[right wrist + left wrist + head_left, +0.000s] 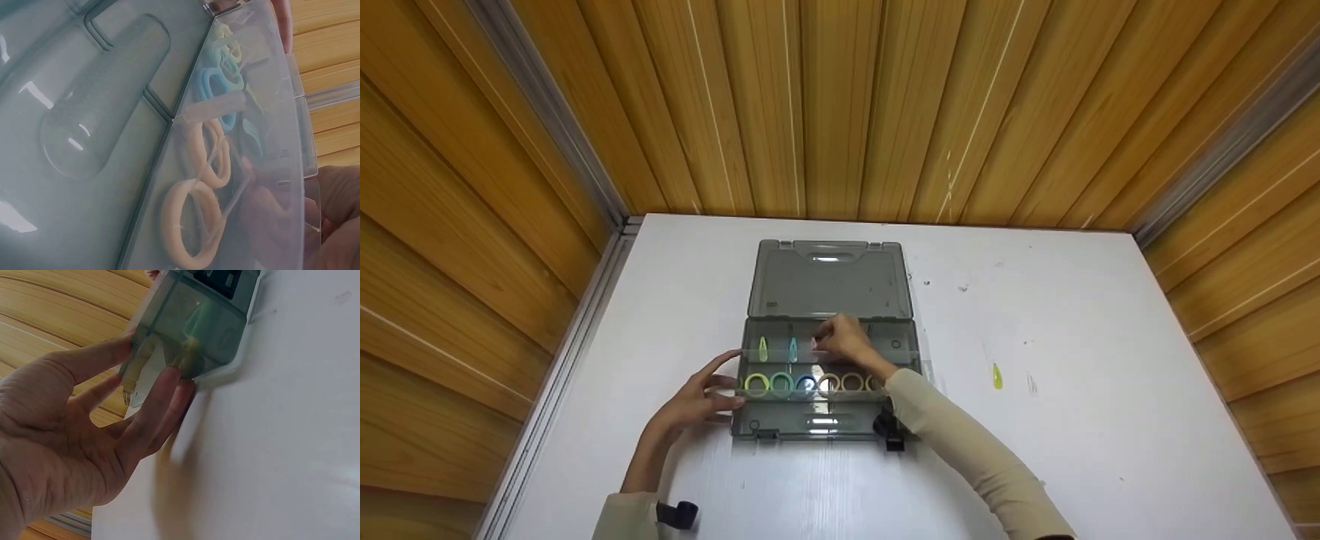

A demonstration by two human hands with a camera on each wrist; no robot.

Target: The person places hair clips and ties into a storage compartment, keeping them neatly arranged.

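A grey translucent case (825, 431) lies on the table with its lid (832, 281) folded back. My left hand (695, 399) holds the case's left side, its fingers and thumb spread along the wall. Over the back row, my right hand (844, 341) pinches a small pink hair clip (814, 343). To its left are a blue hair clip (793, 349) and a yellow-green hair clip (763, 349). A clear tray wall stands before a row of coloured hair ties, among them a blue hair tie (211, 87) and a peach hair tie (169, 222).
A yellow hair clip (997, 376) lies on the white table (1080, 427) to the right of the case. Wood-patterned walls (840, 112) stand behind and at both sides. Black wrist-camera mounts show at each sleeve.
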